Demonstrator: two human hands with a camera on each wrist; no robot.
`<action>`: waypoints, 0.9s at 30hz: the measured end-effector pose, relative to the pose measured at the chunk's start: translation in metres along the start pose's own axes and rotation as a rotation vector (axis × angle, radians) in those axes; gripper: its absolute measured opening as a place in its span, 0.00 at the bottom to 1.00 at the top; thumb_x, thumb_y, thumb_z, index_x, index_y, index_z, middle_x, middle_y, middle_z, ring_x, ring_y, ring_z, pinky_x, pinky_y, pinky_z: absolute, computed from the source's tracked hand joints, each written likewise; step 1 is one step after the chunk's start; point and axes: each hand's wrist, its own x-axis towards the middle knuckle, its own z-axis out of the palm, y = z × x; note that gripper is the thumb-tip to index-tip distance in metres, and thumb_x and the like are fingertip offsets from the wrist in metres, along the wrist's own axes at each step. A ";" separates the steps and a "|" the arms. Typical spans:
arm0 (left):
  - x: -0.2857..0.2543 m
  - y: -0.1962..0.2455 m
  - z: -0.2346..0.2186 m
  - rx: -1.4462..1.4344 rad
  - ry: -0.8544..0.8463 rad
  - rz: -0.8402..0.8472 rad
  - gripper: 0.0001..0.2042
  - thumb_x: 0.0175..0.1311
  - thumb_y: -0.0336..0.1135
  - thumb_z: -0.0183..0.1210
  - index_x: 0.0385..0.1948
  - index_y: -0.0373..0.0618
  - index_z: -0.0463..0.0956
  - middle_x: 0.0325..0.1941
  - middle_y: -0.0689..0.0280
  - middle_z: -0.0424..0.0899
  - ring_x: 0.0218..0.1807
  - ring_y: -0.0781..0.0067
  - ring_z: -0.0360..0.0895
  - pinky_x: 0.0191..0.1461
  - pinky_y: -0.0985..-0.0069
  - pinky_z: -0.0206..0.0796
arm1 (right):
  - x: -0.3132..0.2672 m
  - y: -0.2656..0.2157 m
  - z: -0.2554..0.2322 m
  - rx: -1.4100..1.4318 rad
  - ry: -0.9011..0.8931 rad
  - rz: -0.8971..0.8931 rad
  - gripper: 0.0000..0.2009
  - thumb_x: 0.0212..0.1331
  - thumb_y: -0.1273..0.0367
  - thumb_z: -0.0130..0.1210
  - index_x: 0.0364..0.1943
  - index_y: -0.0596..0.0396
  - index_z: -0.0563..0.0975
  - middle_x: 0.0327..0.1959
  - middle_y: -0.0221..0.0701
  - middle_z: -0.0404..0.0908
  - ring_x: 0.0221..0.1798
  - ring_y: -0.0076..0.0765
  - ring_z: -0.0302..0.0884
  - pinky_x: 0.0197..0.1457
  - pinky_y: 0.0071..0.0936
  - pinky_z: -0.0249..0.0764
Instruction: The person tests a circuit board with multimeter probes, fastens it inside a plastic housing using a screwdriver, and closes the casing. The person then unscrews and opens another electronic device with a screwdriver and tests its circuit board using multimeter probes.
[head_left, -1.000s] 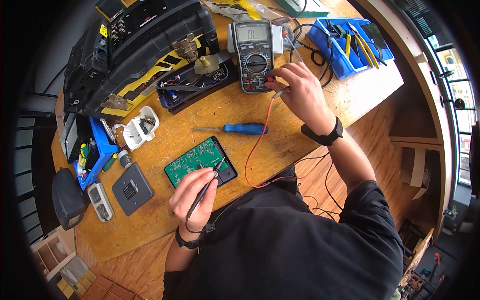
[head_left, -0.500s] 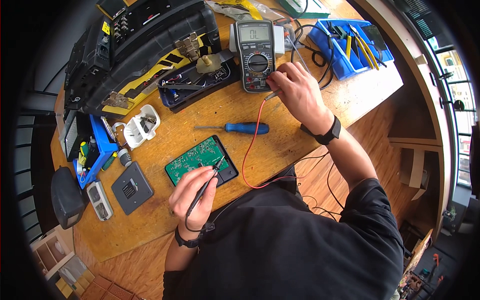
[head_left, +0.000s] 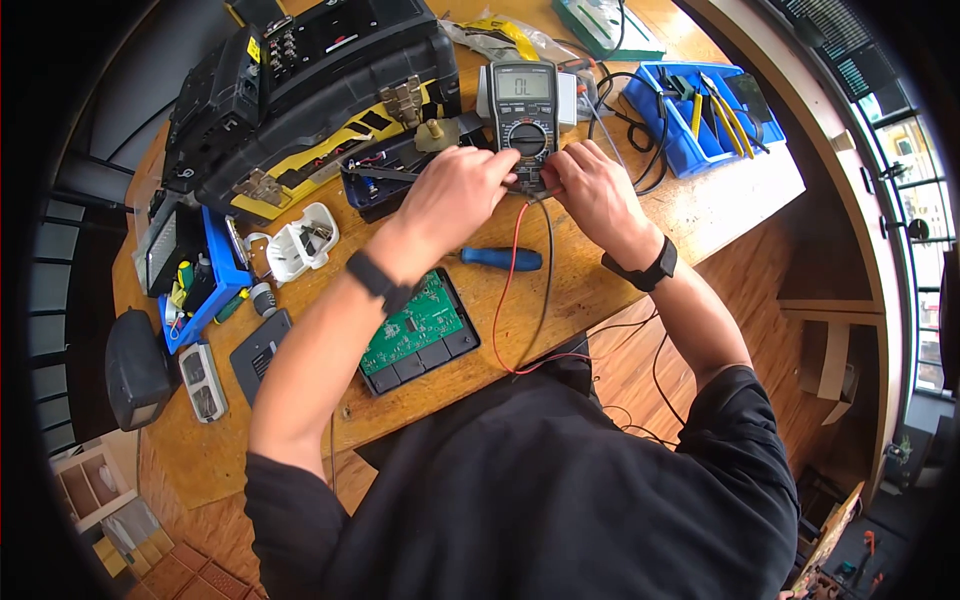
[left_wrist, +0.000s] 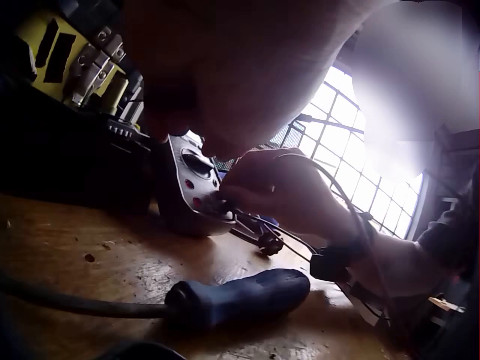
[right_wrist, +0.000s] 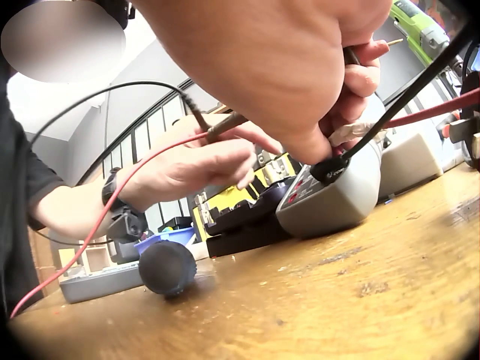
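Observation:
A grey multimeter (head_left: 525, 112) lies at the back of the table with "OL" on its display. My left hand (head_left: 452, 197) is at the meter's lower left and pinches the black test probe, whose lead hangs down from it. At the lower right of the meter, my right hand (head_left: 600, 192) pinches the red test probe (right_wrist: 226, 126), with fingers close to the sockets. A black plug (right_wrist: 330, 169) sits in the meter's lower end beside these fingers. The probe tips are hidden by the hands. A green circuit board (head_left: 415, 325) in a black case lies beneath my left forearm.
A blue-handled screwdriver (head_left: 503, 259) lies in front of the meter. To the left stand a big black case (head_left: 330, 120), a white container (head_left: 290, 252) and a blue bin (head_left: 225, 280). Another blue bin (head_left: 690, 150) with pliers is at right. Red and black leads loop off the front edge.
My left hand has carried the black probe from over the circuit board up to the multimeter, beside my right hand. My right hand stays by the sockets with the red probe. The display still reads OL.

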 end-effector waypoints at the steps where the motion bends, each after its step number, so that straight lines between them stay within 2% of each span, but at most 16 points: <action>1: 0.006 -0.007 0.012 0.028 0.012 0.005 0.19 0.63 0.29 0.70 0.57 0.43 0.85 0.35 0.57 0.90 0.42 0.51 0.89 0.51 0.57 0.80 | -0.001 0.001 0.000 0.010 -0.009 -0.006 0.06 0.65 0.71 0.66 0.38 0.54 0.78 0.39 0.34 0.80 0.48 0.46 0.80 0.51 0.41 0.81; 5: 0.019 0.001 0.030 0.154 0.007 0.027 0.18 0.65 0.33 0.70 0.58 0.48 0.87 0.31 0.60 0.90 0.38 0.56 0.90 0.47 0.61 0.81 | -0.002 0.006 0.001 0.032 -0.011 -0.016 0.07 0.64 0.71 0.67 0.38 0.54 0.78 0.39 0.34 0.80 0.47 0.47 0.80 0.51 0.42 0.81; 7: 0.018 0.006 0.035 0.266 0.039 0.010 0.17 0.66 0.35 0.68 0.56 0.52 0.89 0.30 0.63 0.91 0.37 0.61 0.90 0.46 0.64 0.80 | -0.001 0.007 0.000 0.062 -0.004 -0.030 0.08 0.65 0.71 0.69 0.41 0.57 0.81 0.37 0.36 0.81 0.44 0.49 0.79 0.49 0.43 0.79; 10: 0.019 0.011 0.030 0.315 -0.012 -0.053 0.17 0.66 0.34 0.67 0.56 0.55 0.90 0.30 0.65 0.91 0.36 0.63 0.91 0.44 0.66 0.80 | -0.001 0.008 0.002 0.065 0.003 -0.042 0.07 0.67 0.71 0.68 0.41 0.58 0.81 0.38 0.37 0.80 0.45 0.49 0.79 0.49 0.44 0.79; 13: 0.020 0.013 0.031 0.347 -0.028 -0.095 0.18 0.65 0.34 0.66 0.57 0.59 0.91 0.29 0.66 0.90 0.35 0.62 0.90 0.42 0.65 0.80 | 0.000 0.011 0.000 0.053 -0.028 -0.086 0.08 0.68 0.69 0.65 0.39 0.56 0.77 0.38 0.36 0.78 0.46 0.48 0.79 0.50 0.42 0.80; 19: 0.021 0.018 0.033 0.350 -0.074 -0.151 0.19 0.67 0.36 0.66 0.60 0.62 0.90 0.29 0.65 0.90 0.34 0.62 0.91 0.39 0.64 0.81 | 0.001 0.017 0.000 0.154 -0.006 -0.119 0.07 0.69 0.70 0.63 0.40 0.57 0.77 0.38 0.37 0.77 0.45 0.49 0.78 0.51 0.42 0.79; 20: 0.021 0.018 0.032 0.349 -0.073 -0.152 0.19 0.67 0.36 0.66 0.60 0.62 0.90 0.29 0.65 0.90 0.34 0.62 0.91 0.39 0.64 0.81 | 0.000 0.016 0.000 0.179 -0.016 -0.085 0.09 0.68 0.72 0.67 0.44 0.59 0.78 0.40 0.40 0.79 0.46 0.55 0.77 0.51 0.46 0.77; 24: 0.022 0.019 0.032 0.331 -0.100 -0.191 0.19 0.66 0.43 0.71 0.60 0.62 0.90 0.29 0.64 0.91 0.34 0.61 0.91 0.39 0.63 0.81 | 0.001 0.017 -0.002 0.152 -0.032 -0.098 0.11 0.63 0.73 0.69 0.44 0.59 0.78 0.41 0.40 0.80 0.47 0.55 0.77 0.52 0.47 0.77; 27: 0.024 0.021 0.030 0.319 -0.115 -0.203 0.21 0.65 0.48 0.73 0.60 0.62 0.90 0.29 0.64 0.91 0.35 0.60 0.91 0.40 0.63 0.82 | 0.005 0.018 -0.007 0.251 -0.065 -0.057 0.15 0.58 0.72 0.72 0.44 0.59 0.77 0.42 0.40 0.80 0.48 0.56 0.78 0.53 0.48 0.78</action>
